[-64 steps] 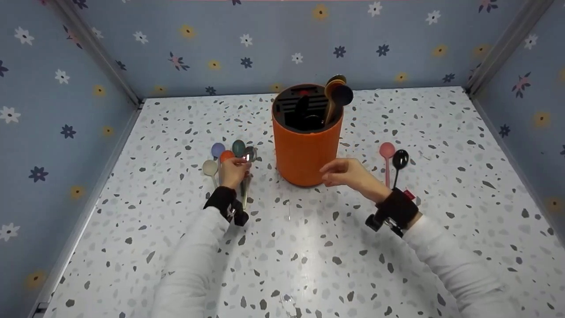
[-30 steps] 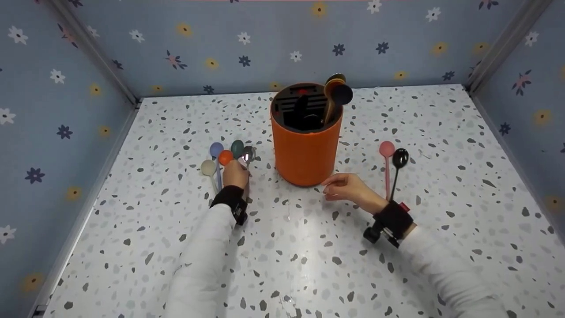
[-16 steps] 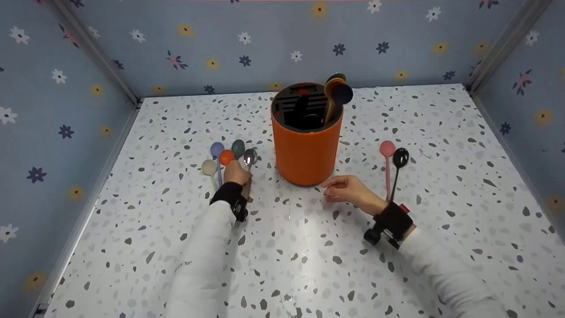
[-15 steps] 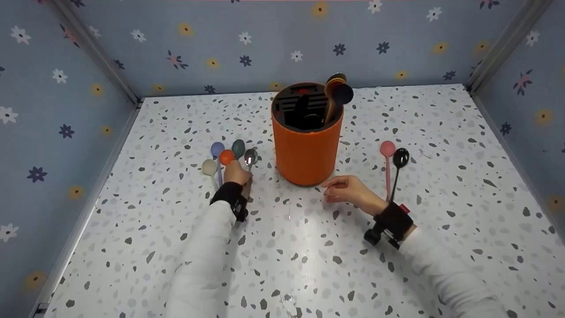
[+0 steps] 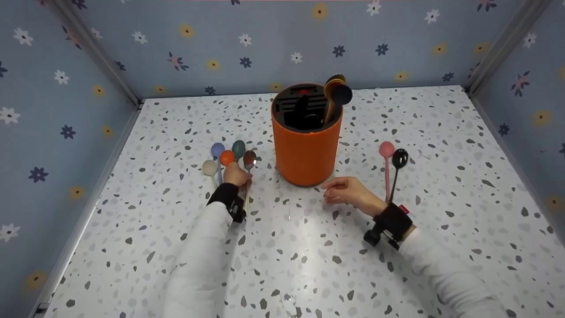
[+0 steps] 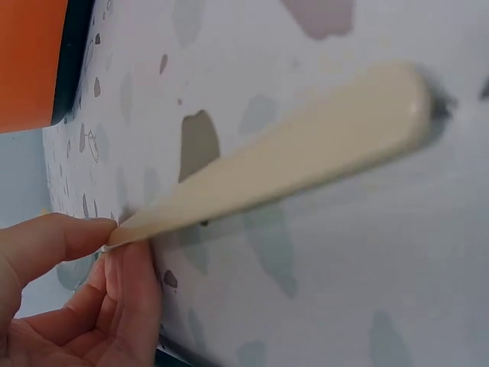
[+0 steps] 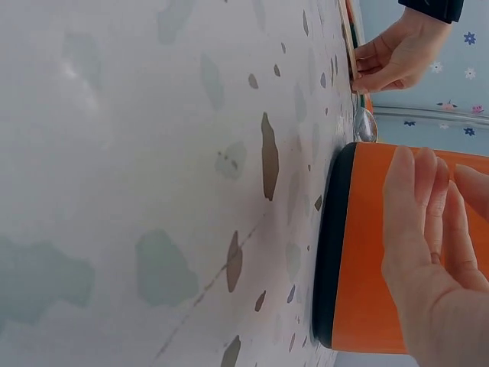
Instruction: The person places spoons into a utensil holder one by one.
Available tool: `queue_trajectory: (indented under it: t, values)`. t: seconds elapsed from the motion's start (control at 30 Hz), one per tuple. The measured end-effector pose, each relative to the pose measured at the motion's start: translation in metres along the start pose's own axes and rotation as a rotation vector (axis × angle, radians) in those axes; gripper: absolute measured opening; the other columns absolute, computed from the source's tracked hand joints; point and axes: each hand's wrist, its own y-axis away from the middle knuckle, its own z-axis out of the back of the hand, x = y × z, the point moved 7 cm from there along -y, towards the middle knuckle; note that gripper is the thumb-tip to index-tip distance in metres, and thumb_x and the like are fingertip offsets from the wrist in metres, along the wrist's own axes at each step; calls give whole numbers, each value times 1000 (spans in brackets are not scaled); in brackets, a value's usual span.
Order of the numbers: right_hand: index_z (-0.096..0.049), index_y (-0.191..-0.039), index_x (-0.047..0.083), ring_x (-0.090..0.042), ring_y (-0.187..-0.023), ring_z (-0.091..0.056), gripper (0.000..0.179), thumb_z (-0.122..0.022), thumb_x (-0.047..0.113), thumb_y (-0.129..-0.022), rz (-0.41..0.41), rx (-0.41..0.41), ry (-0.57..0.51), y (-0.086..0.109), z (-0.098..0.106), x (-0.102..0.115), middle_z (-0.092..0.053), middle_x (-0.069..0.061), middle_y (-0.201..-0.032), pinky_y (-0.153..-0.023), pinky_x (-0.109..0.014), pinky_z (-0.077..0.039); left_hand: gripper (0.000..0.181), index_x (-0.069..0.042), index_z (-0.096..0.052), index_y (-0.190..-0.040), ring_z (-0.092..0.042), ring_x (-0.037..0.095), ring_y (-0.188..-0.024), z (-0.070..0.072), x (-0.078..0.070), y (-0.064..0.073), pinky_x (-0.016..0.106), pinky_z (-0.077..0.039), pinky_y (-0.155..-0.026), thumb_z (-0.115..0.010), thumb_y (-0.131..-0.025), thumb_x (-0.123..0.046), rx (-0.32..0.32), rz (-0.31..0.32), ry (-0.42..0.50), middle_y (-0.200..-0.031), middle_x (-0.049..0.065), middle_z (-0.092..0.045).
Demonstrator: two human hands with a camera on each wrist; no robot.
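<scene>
My left hand (image 5: 236,174) pinches a spoon with a shiny metal bowl (image 5: 250,159) between thumb and fingers. In the left wrist view, its cream handle (image 6: 298,149) sticks out past the fingertips, close over the tabletop. Beside that hand lie an orange spoon (image 5: 227,157), a dark green spoon (image 5: 239,149), a lilac spoon (image 5: 217,149) and a cream spoon (image 5: 209,167); their handles are partly hidden. My right hand (image 5: 352,191) holds nothing, its fingers loosely bent in front of the orange utensil holder (image 5: 305,154). The right wrist view shows both hands.
Several spoons, one with a dark bowl (image 5: 341,94), stand in the holder's right side above its black slotted insert (image 5: 304,104). A pink spoon (image 5: 386,149) and a black spoon (image 5: 400,158) lie at right on the speckled table (image 5: 304,265). Flowered walls surround three sides.
My left hand has moved slightly back from the spoon bowls and down the metal spoon's handle. The metal bowl's reflection has darkened. My right hand dropped a little, then stayed in place.
</scene>
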Motion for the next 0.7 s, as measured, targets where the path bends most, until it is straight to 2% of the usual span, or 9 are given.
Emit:
queue_trajectory:
  t: [0.1,0.17,0.27,0.4,0.47,0.5,0.63,0.67,0.7]
  values:
    - [-47,-115,-13,-20,-86,-62,36,-56,2,-84,-7,-3,-5,1,-1,-1,-61,-15,-96,-84,-37,-49,17,1,-61,-68,-55,22,-51,-4,3,6,30,-48,-46,-73,-59,-8,115,99,191,-58,11,-59]
    - [-47,-115,-14,-21,-86,-62,37,-57,2,-83,-4,-1,-10,1,-1,-1,-62,-12,-94,-84,-38,-49,18,4,-60,-74,-59,25,-52,-5,-3,16,34,-51,-47,-71,-61,-2,185,171,349,-58,14,-60]
    - [-46,-115,-15,-24,-87,-61,37,-56,1,-84,8,9,-24,1,-2,-1,-61,-15,-94,-85,-40,-48,16,5,-56,-71,-58,25,-44,-1,-18,31,34,-49,-38,-67,-60,5,208,167,562,-52,14,-58]
    - [-45,-115,-16,-26,-89,-61,38,-56,2,-84,11,24,-34,-1,-5,-2,-61,-16,-96,-84,-39,-49,17,6,-63,-75,-62,25,-53,22,-55,63,34,-53,-51,-72,-62,0,202,199,509,-63,17,-63]
    - [-45,-116,-16,-25,-88,-61,39,-57,2,-84,3,28,-36,-2,-6,-3,-62,-15,-95,-83,-38,-50,19,3,-67,-74,-63,23,-56,22,-62,69,31,-54,-54,-76,-62,-7,238,186,528,-64,15,-64]
    - [-45,-116,-16,-24,-89,-61,39,-57,3,-84,-1,32,-34,-2,-7,-4,-62,-16,-96,-83,-37,-50,21,4,-67,-80,-64,24,-62,30,-75,81,31,-55,-61,-75,-65,-8,251,221,504,-71,17,-65]
    - [-46,-116,-14,-24,-89,-61,38,-57,3,-84,-8,46,-24,-3,-9,-3,-60,-20,-99,-84,-38,-49,21,7,-65,-87,-63,18,-58,44,-108,110,27,-55,-58,-69,-72,-6,302,238,599,-70,14,-64]
    - [-46,-116,-14,-24,-90,-61,38,-57,4,-84,-8,51,-24,-3,-10,-3,-60,-20,-99,-84,-39,-49,21,9,-63,-91,-63,19,-60,51,-121,122,30,-55,-60,-66,-75,-4,316,265,616,-73,16,-65]
    - [-46,-116,-14,-25,-90,-61,38,-57,4,-84,-7,56,-26,-4,-11,-2,-59,-21,-100,-85,-39,-49,21,11,-62,-93,-64,20,-62,51,-124,125,31,-55,-61,-63,-76,-2,324,291,623,-75,17,-64]
